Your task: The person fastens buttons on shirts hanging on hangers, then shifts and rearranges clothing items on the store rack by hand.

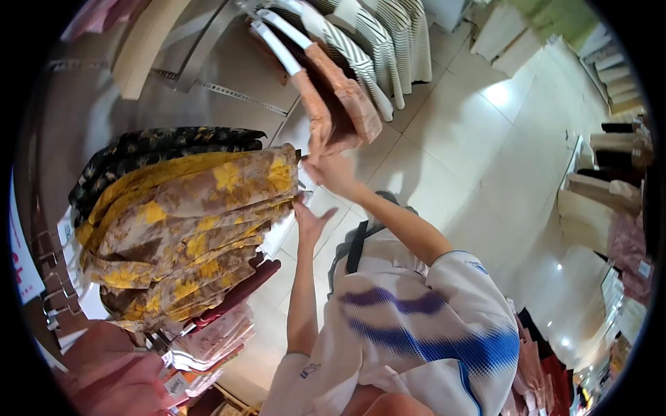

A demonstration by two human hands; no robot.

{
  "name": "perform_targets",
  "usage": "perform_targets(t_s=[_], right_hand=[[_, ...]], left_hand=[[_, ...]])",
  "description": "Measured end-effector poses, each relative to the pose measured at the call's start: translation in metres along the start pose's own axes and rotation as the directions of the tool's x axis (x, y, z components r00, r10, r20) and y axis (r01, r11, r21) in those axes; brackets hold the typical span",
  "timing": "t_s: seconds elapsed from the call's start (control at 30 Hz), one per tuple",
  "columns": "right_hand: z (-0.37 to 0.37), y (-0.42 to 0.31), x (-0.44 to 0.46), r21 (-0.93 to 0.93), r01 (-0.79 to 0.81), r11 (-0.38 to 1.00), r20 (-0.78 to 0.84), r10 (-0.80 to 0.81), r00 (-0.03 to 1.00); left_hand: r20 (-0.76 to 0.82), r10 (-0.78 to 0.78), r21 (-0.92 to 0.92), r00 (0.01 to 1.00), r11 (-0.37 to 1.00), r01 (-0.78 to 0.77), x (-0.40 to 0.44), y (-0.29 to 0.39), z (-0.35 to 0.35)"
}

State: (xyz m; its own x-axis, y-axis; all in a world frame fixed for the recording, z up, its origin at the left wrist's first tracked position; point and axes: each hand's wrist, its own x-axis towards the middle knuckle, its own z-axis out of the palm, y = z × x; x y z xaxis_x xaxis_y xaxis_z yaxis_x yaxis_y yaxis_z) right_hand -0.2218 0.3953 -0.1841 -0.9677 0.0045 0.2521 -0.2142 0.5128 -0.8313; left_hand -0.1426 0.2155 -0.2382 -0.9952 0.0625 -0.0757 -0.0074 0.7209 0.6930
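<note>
A brown garment with yellow flower print [201, 208] hangs on the rack at the left, its near edge facing my hands. My left hand [313, 220] is beside this edge, thumb spread away from the fingers; its fingertips are partly hidden near the cloth. Just above it, my right hand [334, 173] has its fingers drawn together between the floral garment's upper corner and the lower end of a peach-orange garment [316, 114]. Whatever it pinches is too small and hidden to name.
Black floral clothes [166, 142] hang behind the brown one. Striped garments [378, 45] hang at the top, and a dark red hanger [236, 295] sits lower left. Pink clothes [111, 367] fill the bottom left. More clothing racks [610, 187] line the right, across the tiled floor [465, 152].
</note>
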Motion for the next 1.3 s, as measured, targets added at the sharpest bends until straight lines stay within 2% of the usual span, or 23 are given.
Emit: perform_targets(t_s=[0.03,0.1,0.13,0.27,0.33,0.4,0.43,0.47,0.53,0.6,0.67,0.7,0.77,0.8,0.9,0.97,1.03,1.07,1.1,1.17,1.2,1.23,1.3], right_hand=[[0.004,-0.006,-0.003,0.121,0.017,0.992,0.003,-0.018,1.000],[0.004,-0.026,-0.007,0.111,0.021,0.994,0.070,-0.028,0.997],[0.006,-0.034,-0.009,0.174,0.009,0.985,0.018,-0.013,1.000],[0.005,-0.041,-0.018,0.237,-0.063,0.969,0.097,0.040,0.994],[-0.006,-0.023,-0.020,0.689,-0.059,0.722,0.095,-0.010,0.995],[-0.039,0.016,-0.027,0.623,-0.096,0.777,0.038,0.093,0.995],[-0.040,0.053,-0.038,0.648,-0.271,0.712,0.108,0.267,0.958],[-0.074,0.050,-0.047,0.552,-0.389,0.738,0.136,0.380,0.915],[-0.079,0.057,-0.077,0.588,-0.418,0.692,0.188,0.386,0.903],[-0.077,0.053,-0.104,0.617,-0.448,0.647,0.235,0.392,0.890],[-0.076,0.051,-0.123,0.616,-0.294,0.731,0.056,0.332,0.942],[-0.080,0.047,-0.121,0.610,-0.302,0.733,0.068,0.331,0.941],[-0.086,0.030,-0.107,0.316,-0.080,0.945,-0.062,0.105,0.993],[-0.078,0.030,-0.099,0.279,-0.103,0.955,-0.125,0.142,0.982],[-0.065,0.052,-0.074,0.265,-0.100,0.959,-0.064,0.121,0.991],[-0.058,0.060,-0.065,0.286,-0.073,0.956,-0.073,0.097,0.993],[-0.065,0.056,-0.057,0.520,-0.265,0.812,0.153,0.217,0.964],[-0.073,0.055,-0.057,0.405,-0.318,0.857,0.256,0.228,0.940],[-0.074,0.049,-0.059,0.404,-0.319,0.857,0.262,0.225,0.938],[-0.072,0.035,-0.063,0.851,-0.436,0.293,0.333,0.341,0.879],[-0.075,0.034,-0.064,0.851,-0.486,0.198,0.409,0.330,0.851],[-0.074,0.033,-0.068,0.850,-0.488,0.198,0.411,0.329,0.850],[-0.073,0.032,-0.075,0.895,-0.443,0.057,0.409,0.291,0.865]], left_hand=[[-0.013,-0.036,-0.059,0.999,0.998,0.035,0.018,0.002,0.010],[0.012,-0.187,-0.223,0.982,0.957,0.185,0.044,0.005,0.021],[0.036,-0.244,-0.307,0.969,0.920,0.243,0.052,0.010,0.025],[0.200,-0.419,-0.620,0.886,0.646,0.445,0.047,0.029,0.027],[0.326,-0.453,-0.717,0.830,0.454,0.529,0.043,0.040,0.017],[0.478,-0.433,-0.762,0.764,0.228,0.607,0.048,0.053,-0.008],[0.551,-0.414,-0.758,0.725,0.115,0.642,0.051,0.061,-0.023],[0.596,-0.356,-0.757,0.720,0.051,0.652,0.052,0.080,-0.036],[0.559,-0.370,-0.784,0.742,0.053,0.618,0.058,0.130,-0.055],[0.525,-0.379,-0.809,0.762,0.054,0.585,0.061,0.138,-0.062],[0.618,-0.087,-0.762,0.781,-0.309,0.568,0.068,0.130,-0.068],[0.616,-0.092,-0.762,0.783,-0.321,0.562,0.066,0.136,-0.067],[0.630,0.072,-0.685,0.773,-0.417,0.597,0.069,0.164,-0.069],[0.620,0.013,-0.719,0.785,-0.392,0.575,0.070,0.174,-0.067],[0.622,0.092,-0.656,0.778,-0.481,0.581,0.072,0.181,-0.068],[0.598,0.037,-0.710,0.801,-0.439,0.551,0.076,0.185,-0.073],[0.577,-0.032,-0.769,0.816,-0.356,0.530,0.082,0.191,-0.077],[0.531,-0.131,-0.834,0.837,-0.252,0.490,0.083,0.194,-0.078],[0.529,-0.135,-0.836,0.838,-0.255,0.486,0.083,0.205,-0.079],[0.423,-0.261,-0.904,0.868,-0.057,0.424,0.084,0.218,-0.082],[0.431,-0.262,-0.902,0.864,-0.094,0.422,0.087,0.214,-0.083],[0.430,-0.263,-0.902,0.864,-0.095,0.420,0.089,0.209,-0.083],[0.452,-0.252,-0.892,0.856,-0.111,0.438,0.093,0.202,-0.084]])
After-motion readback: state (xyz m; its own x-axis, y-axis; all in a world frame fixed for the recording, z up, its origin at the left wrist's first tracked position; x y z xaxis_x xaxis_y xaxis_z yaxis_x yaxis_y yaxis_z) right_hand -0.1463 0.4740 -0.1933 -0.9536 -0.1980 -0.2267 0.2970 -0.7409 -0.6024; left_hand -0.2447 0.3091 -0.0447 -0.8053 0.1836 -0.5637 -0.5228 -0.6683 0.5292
